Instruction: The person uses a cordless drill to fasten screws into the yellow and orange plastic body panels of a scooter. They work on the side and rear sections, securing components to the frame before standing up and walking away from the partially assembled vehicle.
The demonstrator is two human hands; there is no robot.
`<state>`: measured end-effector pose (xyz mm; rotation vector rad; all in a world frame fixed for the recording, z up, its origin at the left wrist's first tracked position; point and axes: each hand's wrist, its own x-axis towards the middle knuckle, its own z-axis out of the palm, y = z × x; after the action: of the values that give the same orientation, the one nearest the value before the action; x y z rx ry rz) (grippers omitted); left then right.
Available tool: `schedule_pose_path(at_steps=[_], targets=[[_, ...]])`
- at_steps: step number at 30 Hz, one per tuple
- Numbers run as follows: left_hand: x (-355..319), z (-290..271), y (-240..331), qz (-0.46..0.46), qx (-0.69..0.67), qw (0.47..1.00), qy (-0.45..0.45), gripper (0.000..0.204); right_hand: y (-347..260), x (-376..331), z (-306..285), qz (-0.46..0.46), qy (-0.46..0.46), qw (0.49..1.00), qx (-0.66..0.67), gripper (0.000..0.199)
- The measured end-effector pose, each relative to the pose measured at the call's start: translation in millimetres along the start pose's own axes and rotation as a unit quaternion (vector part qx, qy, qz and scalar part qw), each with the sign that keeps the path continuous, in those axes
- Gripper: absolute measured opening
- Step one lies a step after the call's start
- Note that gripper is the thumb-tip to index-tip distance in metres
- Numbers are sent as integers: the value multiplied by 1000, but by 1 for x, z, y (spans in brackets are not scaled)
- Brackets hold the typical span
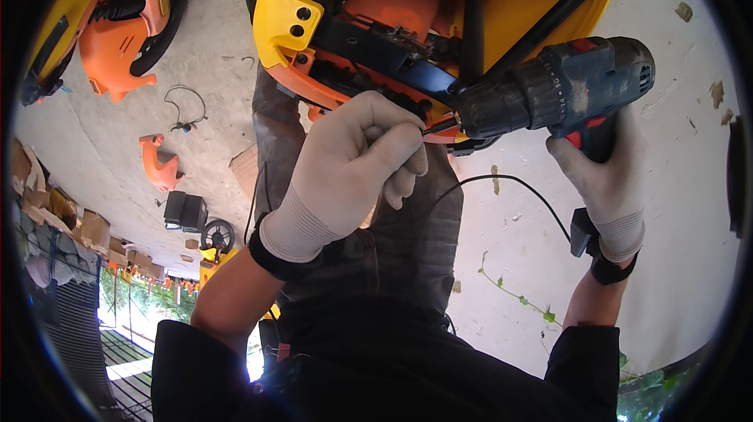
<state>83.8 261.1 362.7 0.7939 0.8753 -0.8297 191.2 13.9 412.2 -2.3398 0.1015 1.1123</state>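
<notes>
My right hand, in a pale knit glove, is wrapped round the handle of a dark cordless drill with red accents. The drill lies level, its chuck toward the left. From the chuck juts a short dark driver bit. My left hand, gloved alike, pinches the bit's tip between thumb and forefinger; whether a small screw is there too is hidden. Just beyond both hands stands a yellow and orange machine body with black frame tubes and a dark metal bracket.
A black cable arcs toward my right wrist. On the concrete floor at left lie orange plastic covers, a smaller orange part, a loose wire, a black box and a wheel. Cardboard boxes line the far left.
</notes>
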Motion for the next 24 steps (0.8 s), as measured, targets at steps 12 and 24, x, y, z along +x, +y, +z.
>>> schedule_pose_path(at_steps=[12,24], targets=[[-1,-5,-1,35,14,999,18,10,-9,8,2,19,-27,999,-40,48],[2,-18,4,69,38,997,1,38,-14,19,1,40,-43,998,-39,50]])
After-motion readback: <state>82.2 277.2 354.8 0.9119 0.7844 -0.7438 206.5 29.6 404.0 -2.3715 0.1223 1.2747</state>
